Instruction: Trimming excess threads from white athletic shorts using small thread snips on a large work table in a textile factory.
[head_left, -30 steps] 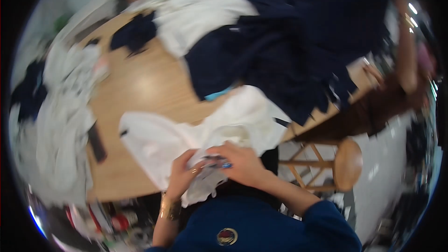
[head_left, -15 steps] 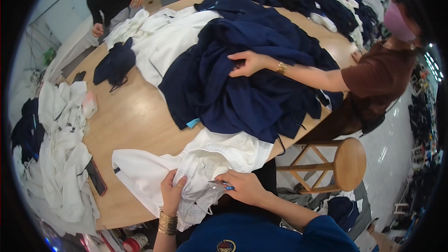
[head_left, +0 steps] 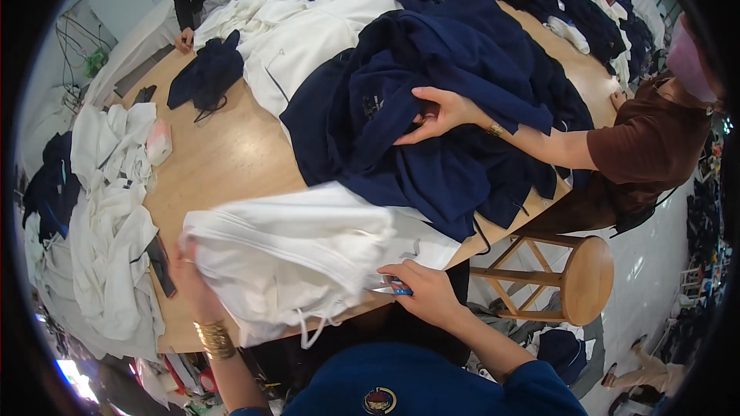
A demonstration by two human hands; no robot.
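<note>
White hooded sweatshirt (head_left: 293,254) spread at the near edge of the round wooden desk (head_left: 223,162), my left grip (head_left: 189,273) clutching its left side, my right grip (head_left: 420,289) pinching small blue-handled snips (head_left: 395,288) at its hem, navy garment pile (head_left: 447,108) beyond, co-worker's hand (head_left: 439,112) on it.

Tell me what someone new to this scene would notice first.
Probably the big heap of navy garments covering the far right of the round wooden table, with a co-worker's hand sunk in it. Nearer, the left hand lifts a white garment, while the right hand holds a small blue-handled tool at its edge.
</note>
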